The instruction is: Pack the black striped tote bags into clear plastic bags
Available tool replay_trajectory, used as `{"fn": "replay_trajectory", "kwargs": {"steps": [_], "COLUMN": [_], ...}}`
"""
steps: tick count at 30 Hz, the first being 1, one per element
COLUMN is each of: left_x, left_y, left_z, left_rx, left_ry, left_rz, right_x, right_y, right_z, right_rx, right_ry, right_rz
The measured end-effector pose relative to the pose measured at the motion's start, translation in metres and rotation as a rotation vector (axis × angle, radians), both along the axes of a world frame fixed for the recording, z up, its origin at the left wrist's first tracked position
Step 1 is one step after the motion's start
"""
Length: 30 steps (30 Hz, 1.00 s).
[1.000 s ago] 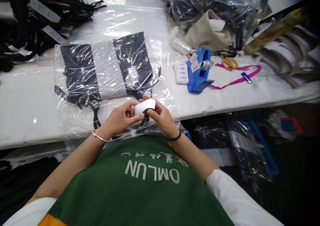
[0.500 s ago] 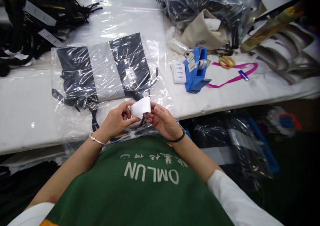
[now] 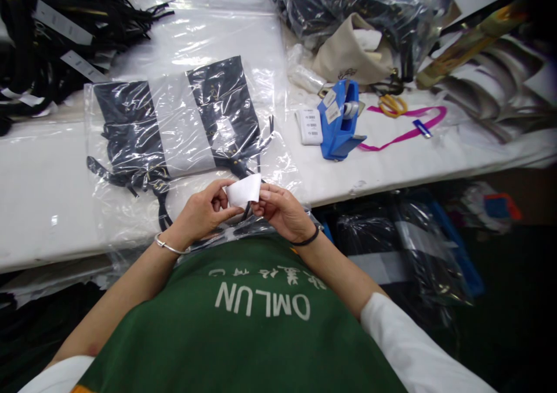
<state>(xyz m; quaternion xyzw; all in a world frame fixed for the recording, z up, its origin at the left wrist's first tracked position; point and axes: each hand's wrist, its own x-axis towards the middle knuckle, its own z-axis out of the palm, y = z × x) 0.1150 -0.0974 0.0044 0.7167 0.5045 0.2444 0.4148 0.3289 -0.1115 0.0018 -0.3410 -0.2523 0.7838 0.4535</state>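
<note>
My left hand (image 3: 204, 210) and my right hand (image 3: 281, 210) both pinch a small white paper label (image 3: 243, 191) between their fingertips, just above the table's near edge. Right behind the label lies a clear plastic bag (image 3: 183, 126) holding dark blue strapped garments with a white band across the middle. Part of the bag hangs over the table edge under my hands. A silver bangle sits on my left wrist and a black band on my right wrist.
A blue tape dispenser (image 3: 339, 120) stands to the right beside a stack of white barcode labels (image 3: 310, 126). Yellow-handled scissors (image 3: 391, 105) and a pink lanyard (image 3: 409, 129) lie beyond. Piles of dark bagged goods (image 3: 361, 4) and black straps (image 3: 47, 33) fill the back.
The label has gone from curled over my right fingers to held flatter between both hands' fingertips. My hands have stayed at the same spot by the table edge.
</note>
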Motion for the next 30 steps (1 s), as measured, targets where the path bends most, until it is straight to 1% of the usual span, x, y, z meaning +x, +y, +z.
{"fn": "replay_trajectory", "kwargs": {"steps": [5, 10, 13, 15, 18, 19, 21, 23, 25, 27, 29, 30], "left_x": [0.000, 0.002, 0.002, 0.003, 0.006, 0.007, 0.010, 0.012, 0.012, 0.010, 0.006, 0.004], "left_y": [-0.001, -0.002, -0.003, -0.004, -0.006, -0.007, -0.008, -0.008, -0.007, -0.007, -0.005, -0.004], "left_z": [0.000, 0.004, 0.005, 0.005, 0.007, 0.008, 0.009, 0.009, 0.006, 0.003, 0.000, -0.001], "left_rx": [-0.025, 0.019, 0.025, -0.081, -0.392, -0.483, -0.591, -0.631, -0.635, -0.612, -0.569, -0.537], "left_ry": [0.007, 0.067, 0.059, -0.044, -0.372, -0.491, -0.678, -0.793, -0.848, -0.844, -0.783, -0.743], "left_rz": [-0.004, 0.063, 0.097, 0.078, 0.020, 0.021, 0.064, 0.119, 0.139, 0.135, 0.139, 0.164], "right_x": [-0.002, -0.005, -0.006, -0.006, -0.006, -0.007, -0.010, -0.012, -0.014, -0.014, -0.013, -0.012], "right_y": [0.000, -0.004, -0.005, -0.003, 0.000, 0.001, 0.000, -0.001, -0.002, -0.002, -0.002, -0.002], "right_z": [-0.001, 0.000, -0.003, -0.006, -0.009, -0.009, -0.009, -0.008, -0.007, -0.007, -0.008, -0.008], "right_rx": [0.018, 0.175, 0.230, 0.237, 0.231, 0.228, 0.217, 0.185, 0.157, 0.154, 0.169, 0.176], "right_ry": [-0.017, -0.172, -0.260, -0.295, -0.318, -0.319, -0.305, -0.275, -0.253, -0.247, -0.255, -0.265], "right_rz": [-0.012, -0.058, -0.083, -0.108, -0.125, -0.106, -0.024, 0.062, 0.087, 0.061, 0.027, 0.015]}}
